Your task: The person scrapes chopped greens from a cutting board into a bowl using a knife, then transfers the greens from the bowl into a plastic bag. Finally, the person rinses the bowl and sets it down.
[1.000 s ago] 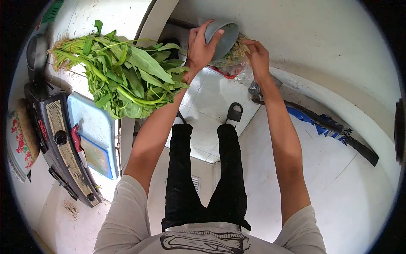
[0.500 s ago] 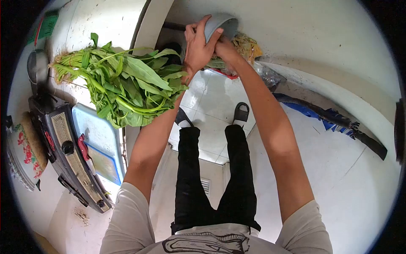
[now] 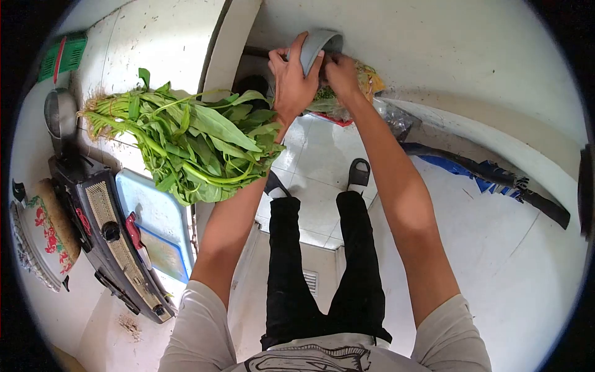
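A grey bowl [image 3: 323, 44] is tilted on its side at the top middle of the head view. My left hand [image 3: 296, 84] grips it, fingers round the outside and thumb at the rim. Close to the bowl's open side, my right hand [image 3: 343, 77] has its fingers curled closed. Whatever they may hold is hidden. Under the right hand lies a plastic bag [image 3: 370, 80] with yellow print and some green plant bits by it. A bundle of leafy greens [image 3: 198, 139] with roots rests on the counter, its leaves overlapping my left forearm.
Left on the counter are a gas stove [image 3: 118, 242], a red-handled knife [image 3: 133, 230] on a light blue board [image 3: 155, 192], a metal pan [image 3: 60, 118], a green basket [image 3: 71, 54] and a flowered pot [image 3: 43, 229]. A blue-black umbrella-like object [image 3: 471, 167] lies right.
My right hand has drawn back to the right, out from behind my left thumb, and its fingers now show beside the bowl. The whole view has shifted slightly.
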Motion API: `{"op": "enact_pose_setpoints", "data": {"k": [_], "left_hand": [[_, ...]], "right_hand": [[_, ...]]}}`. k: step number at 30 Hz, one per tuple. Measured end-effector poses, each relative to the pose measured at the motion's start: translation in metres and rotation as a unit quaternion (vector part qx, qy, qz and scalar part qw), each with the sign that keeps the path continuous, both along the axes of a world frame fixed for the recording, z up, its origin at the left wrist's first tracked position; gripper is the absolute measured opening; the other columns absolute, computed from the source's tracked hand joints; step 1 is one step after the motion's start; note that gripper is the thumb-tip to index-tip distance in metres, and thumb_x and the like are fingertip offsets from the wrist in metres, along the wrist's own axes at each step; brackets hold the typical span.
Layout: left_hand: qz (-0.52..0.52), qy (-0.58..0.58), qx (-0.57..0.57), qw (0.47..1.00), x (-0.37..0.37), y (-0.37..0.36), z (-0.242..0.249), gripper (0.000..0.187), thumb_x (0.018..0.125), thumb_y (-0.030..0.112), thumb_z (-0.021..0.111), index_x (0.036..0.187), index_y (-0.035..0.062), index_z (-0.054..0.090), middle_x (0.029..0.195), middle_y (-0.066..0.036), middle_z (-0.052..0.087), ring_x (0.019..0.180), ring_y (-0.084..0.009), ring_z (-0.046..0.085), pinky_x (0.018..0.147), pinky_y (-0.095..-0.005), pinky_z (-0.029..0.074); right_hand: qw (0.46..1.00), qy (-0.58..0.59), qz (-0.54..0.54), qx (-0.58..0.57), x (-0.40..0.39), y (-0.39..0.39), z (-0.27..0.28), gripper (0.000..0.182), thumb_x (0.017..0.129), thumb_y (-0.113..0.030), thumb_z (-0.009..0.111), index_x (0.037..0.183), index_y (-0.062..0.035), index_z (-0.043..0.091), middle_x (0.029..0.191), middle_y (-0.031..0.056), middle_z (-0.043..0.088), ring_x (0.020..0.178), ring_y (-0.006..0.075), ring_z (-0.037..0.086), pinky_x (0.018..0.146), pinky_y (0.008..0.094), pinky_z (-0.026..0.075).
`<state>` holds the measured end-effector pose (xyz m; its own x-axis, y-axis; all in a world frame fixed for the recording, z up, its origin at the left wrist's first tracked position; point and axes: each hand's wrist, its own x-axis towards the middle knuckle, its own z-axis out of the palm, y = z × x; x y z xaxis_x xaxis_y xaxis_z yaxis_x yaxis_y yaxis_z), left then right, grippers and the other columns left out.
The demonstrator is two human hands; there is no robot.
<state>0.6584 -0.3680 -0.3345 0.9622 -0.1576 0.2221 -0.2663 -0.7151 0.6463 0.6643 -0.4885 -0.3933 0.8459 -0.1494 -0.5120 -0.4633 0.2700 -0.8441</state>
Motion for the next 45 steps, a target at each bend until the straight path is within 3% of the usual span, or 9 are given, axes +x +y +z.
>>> {"op": "enact_pose_setpoints", "data": {"k": [7,19,25,28,31,34,40,43,45], "left_hand": [[0.013,0.065,-0.052,0.996,-0.004,-0.002,-0.001,0.052,0.098,0.031,0.068,0.144,0.0114,0.053,0.115,-0.031,0.054,0.107,-0.0415,0.048,0.095,-0.0485,0.044],[0.001,0.047,-0.020,0.999,-0.005,0.001,-0.003,0.052,0.097,0.031,0.069,0.144,0.0137,0.055,0.117,-0.030,0.054,0.111,-0.0399,0.046,0.100,-0.0476,0.043],[-0.026,0.039,-0.024,0.999,0.002,0.006,0.001,0.053,0.097,0.031,0.069,0.145,0.0138,0.054,0.123,-0.027,0.054,0.113,-0.0374,0.046,0.102,-0.0451,0.042],[-0.038,0.090,-0.066,0.993,0.004,0.010,0.002,0.054,0.098,0.033,0.069,0.145,0.0126,0.054,0.127,-0.026,0.055,0.116,-0.0359,0.045,0.104,-0.0435,0.041],[-0.039,0.091,-0.094,0.991,0.006,0.009,0.003,0.055,0.098,0.035,0.069,0.146,0.0122,0.053,0.128,-0.025,0.055,0.118,-0.0357,0.044,0.105,-0.0427,0.041],[-0.041,0.058,-0.070,0.995,0.009,0.012,-0.001,0.060,0.094,0.039,0.072,0.146,0.0141,0.053,0.122,-0.026,0.052,0.117,-0.0396,0.043,0.104,-0.0471,0.039],[-0.027,0.100,-0.077,0.992,0.003,0.010,0.002,0.062,0.096,0.041,0.070,0.148,0.0147,0.050,0.123,-0.026,0.048,0.119,-0.0388,0.041,0.107,-0.0465,0.037],[-0.014,0.110,-0.081,0.991,0.003,0.012,-0.005,0.062,0.098,0.044,0.067,0.149,0.0146,0.049,0.125,-0.026,0.047,0.121,-0.0371,0.039,0.109,-0.0457,0.036],[-0.005,0.103,-0.068,0.992,0.003,0.016,-0.006,0.063,0.098,0.045,0.067,0.150,0.0151,0.049,0.127,-0.026,0.046,0.122,-0.0373,0.039,0.109,-0.0461,0.035]], "right_hand": [[0.992,-0.103,-0.043,0.052,0.011,0.009,-0.002,0.027,0.100,-0.012,0.050,0.115,0.0041,0.065,0.104,0.0116,0.069,0.089,0.0183,0.068,0.068,0.0320,0.056],[0.954,-0.047,-0.084,0.284,0.015,0.000,-0.012,0.031,0.102,-0.013,0.046,0.130,-0.0044,0.057,0.120,0.0115,0.065,0.108,0.0223,0.065,0.085,0.0415,0.057],[0.984,0.019,0.015,0.177,0.003,0.004,0.004,0.029,0.104,-0.017,0.046,0.127,-0.0048,0.058,0.121,0.0101,0.065,0.111,0.0238,0.062,0.093,0.0406,0.053],[0.922,-0.024,-0.027,0.385,0.016,-0.005,0.003,0.033,0.104,-0.017,0.046,0.131,-0.0012,0.057,0.124,0.0105,0.065,0.115,0.0245,0.062,0.091,0.0408,0.057],[0.930,0.012,0.092,0.356,0.011,0.012,0.007,0.032,0.103,-0.017,0.047,0.130,-0.0009,0.058,0.124,0.0101,0.065,0.115,0.0237,0.062,0.093,0.0421,0.057],[0.960,-0.004,0.275,-0.053,0.001,0.006,0.042,0.033,0.103,-0.020,0.047,0.128,-0.0024,0.059,0.120,0.0091,0.066,0.113,0.0229,0.062,0.096,0.0426,0.055],[0.910,-0.001,0.017,0.413,0.011,0.009,0.001,0.042,0.100,-0.027,0.057,0.132,0.0008,0.056,0.128,0.0123,0.065,0.105,0.0248,0.067,0.081,0.0442,0.058],[0.970,0.000,0.059,0.235,-0.003,0.027,0.003,0.040,0.097,-0.023,0.057,0.128,0.0017,0.059,0.126,0.0131,0.066,0.102,0.0235,0.067,0.080,0.0412,0.056],[0.957,-0.019,0.288,0.008,0.004,0.008,0.007,0.038,0.095,-0.021,0.055,0.126,0.0009,0.062,0.123,0.0133,0.066,0.102,0.0221,0.065,0.083,0.0399,0.055]]}}
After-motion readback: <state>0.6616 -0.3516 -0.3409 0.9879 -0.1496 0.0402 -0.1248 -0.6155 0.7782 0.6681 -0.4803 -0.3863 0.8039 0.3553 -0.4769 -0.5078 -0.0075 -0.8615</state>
